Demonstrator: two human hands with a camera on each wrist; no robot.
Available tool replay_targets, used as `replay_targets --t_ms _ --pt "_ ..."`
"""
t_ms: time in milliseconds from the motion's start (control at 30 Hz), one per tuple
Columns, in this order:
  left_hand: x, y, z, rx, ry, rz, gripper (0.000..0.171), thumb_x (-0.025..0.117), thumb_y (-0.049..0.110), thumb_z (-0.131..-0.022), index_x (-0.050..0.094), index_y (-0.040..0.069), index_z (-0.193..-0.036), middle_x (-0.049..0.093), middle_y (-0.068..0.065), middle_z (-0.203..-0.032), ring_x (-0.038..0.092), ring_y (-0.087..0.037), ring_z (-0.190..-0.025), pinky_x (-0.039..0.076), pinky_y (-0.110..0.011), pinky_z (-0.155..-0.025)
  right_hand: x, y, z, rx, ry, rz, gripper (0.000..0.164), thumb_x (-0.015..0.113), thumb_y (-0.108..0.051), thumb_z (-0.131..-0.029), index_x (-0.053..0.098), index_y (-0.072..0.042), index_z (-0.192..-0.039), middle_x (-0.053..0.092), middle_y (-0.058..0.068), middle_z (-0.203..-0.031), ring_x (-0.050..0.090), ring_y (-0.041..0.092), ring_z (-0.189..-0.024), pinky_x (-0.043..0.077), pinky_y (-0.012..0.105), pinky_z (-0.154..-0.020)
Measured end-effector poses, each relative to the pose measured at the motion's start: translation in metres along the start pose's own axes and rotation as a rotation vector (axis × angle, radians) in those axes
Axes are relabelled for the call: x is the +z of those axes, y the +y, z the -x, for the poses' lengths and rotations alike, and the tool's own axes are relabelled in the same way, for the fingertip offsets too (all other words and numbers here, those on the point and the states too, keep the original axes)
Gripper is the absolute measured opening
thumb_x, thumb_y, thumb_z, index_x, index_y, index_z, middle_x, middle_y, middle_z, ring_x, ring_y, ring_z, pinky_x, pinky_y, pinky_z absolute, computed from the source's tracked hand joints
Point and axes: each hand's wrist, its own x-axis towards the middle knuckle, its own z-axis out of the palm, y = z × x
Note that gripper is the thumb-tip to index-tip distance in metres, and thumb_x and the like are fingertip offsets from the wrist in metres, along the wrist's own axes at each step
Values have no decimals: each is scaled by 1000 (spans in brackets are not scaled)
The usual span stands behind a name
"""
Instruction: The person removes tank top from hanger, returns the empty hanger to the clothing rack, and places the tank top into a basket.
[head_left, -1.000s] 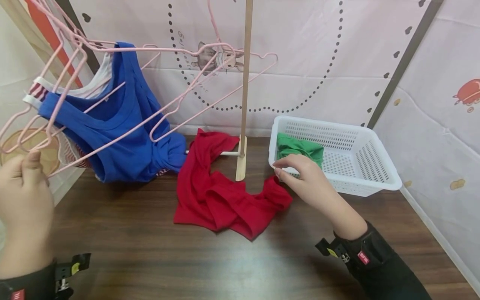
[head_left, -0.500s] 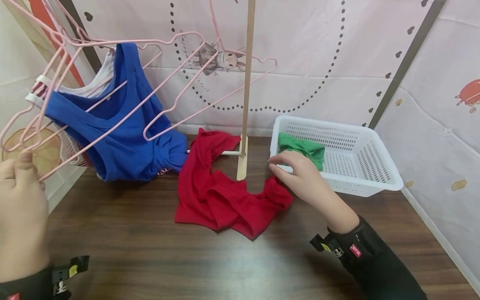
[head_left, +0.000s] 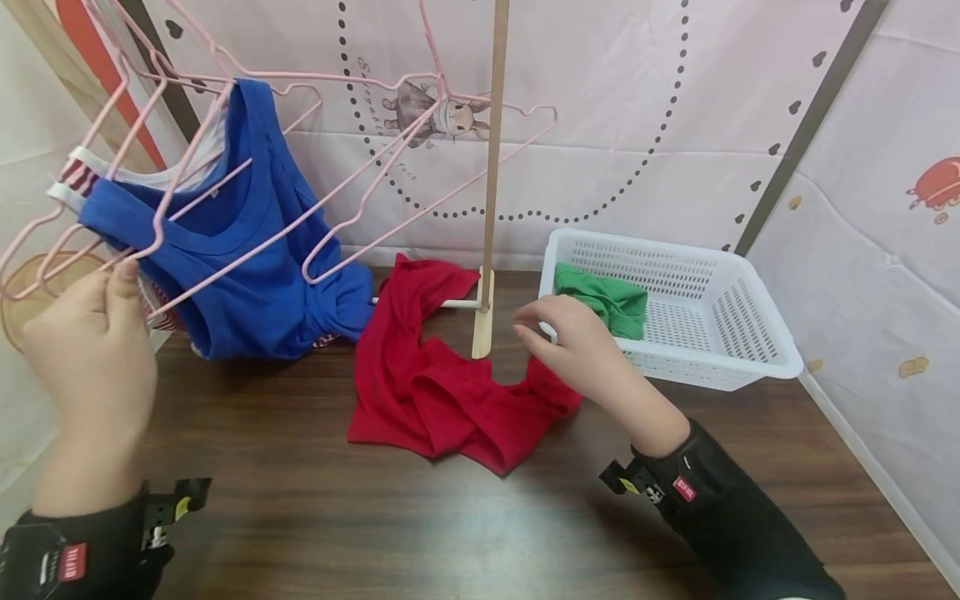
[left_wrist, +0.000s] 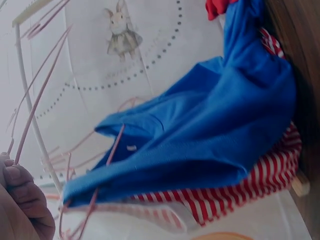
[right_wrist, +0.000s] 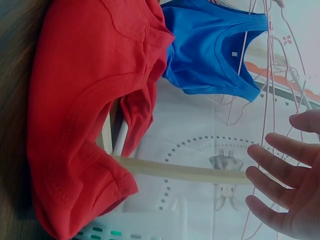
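Observation:
My left hand point(head_left: 97, 350) grips the lower left end of a bare pink wire hanger point(head_left: 159, 223), its thumb on top. Just beyond hangs a blue tank top point(head_left: 240, 250) on another pink hanger. Its straps and neckline show, and its lower part bunches near the table. The left wrist view shows the left fingers point(left_wrist: 32, 200) curled. My right hand point(head_left: 573, 346) holds nothing; in the right wrist view its fingers point(right_wrist: 275, 165) are spread and slightly bent. Below it lies a crumpled red garment point(head_left: 457, 400), spread on the table across the rack's base.
A wooden pole point(head_left: 493, 167) stands on a foot in the middle. At the back right a white perforated basket point(head_left: 720, 367) holds a green cloth point(head_left: 611, 304). A red-and-white striped garment point(left_wrist: 270, 175) hangs behind the blue one. An unused pink hanger point(head_left: 431, 212) hangs nearer the pole.
My left hand moved slightly left, then right and up with the hanger, which now overlaps the blue tank top more. The right hand drifted left, away from the basket, over the red garment.

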Motion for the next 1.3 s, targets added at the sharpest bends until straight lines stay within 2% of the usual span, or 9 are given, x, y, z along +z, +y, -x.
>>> replay_targets --t_ms 67,167,367,433,567,767,1133,1300 --pt "4 6 -1 20 -14 -9 57 49 34 -103 39 -2 -59 35 -11 -54 18 6 -51 14 -26 -50 1 -1 -2 5 -6 0 22 65 -21 -94 70 -8 -110 68 3 -106 59 20 -103 47 40 -90" --pt "8 14 -3 47 -31 -25 57 47 35 -103 39 -1 -60 36 -15 -55 23 0 -51 14 -26 -50 3 -2 -4 14 -13 1 21 65 -22 -94 70 -9 -110 68 3 -106 59 19 -102 47 39 -89" --pt "18 29 -7 55 -84 -79 57 40 41 -104 40 1 -64 38 -18 -56 38 -36 -52 17 -34 -50 6 -2 -6 16 -17 -8 21 64 -23 -95 70 -9 -109 68 2 -104 60 19 -99 47 38 -86" --pt "21 31 -8 58 -92 -77 57 40 41 -104 40 1 -64 38 -19 -56 42 -42 -54 17 -39 -50 7 -2 -6 19 -19 -9 21 64 -22 -95 70 -9 -109 68 2 -104 60 19 -99 48 38 -85" --pt "28 34 -10 65 -97 -59 55 41 40 -104 41 0 -65 39 -20 -57 44 -46 -55 17 -43 -50 8 -3 -6 21 -22 -10 21 64 -22 -94 70 -8 -110 69 2 -104 60 19 -98 49 37 -84" --pt "37 38 -9 77 -111 -64 55 41 40 -104 43 1 -66 39 -18 -57 43 -44 -54 18 -43 -50 10 -1 -5 15 -23 -16 21 64 -22 -94 70 -8 -110 69 3 -105 61 20 -100 49 38 -87" --pt "46 43 -7 116 -107 -65 54 42 39 -104 46 -1 -68 41 -18 -57 42 -41 -51 18 -41 -49 15 4 -3 13 -20 -13 19 66 -20 -93 70 -9 -107 69 2 -101 61 19 -96 49 37 -85" --pt "46 44 -6 105 -133 -97 53 40 41 -104 50 -2 -74 45 -21 -59 48 -48 -55 19 -42 -48 15 2 -3 21 -27 -6 19 66 -21 -93 71 -9 -107 69 2 -103 61 21 -99 49 38 -87"
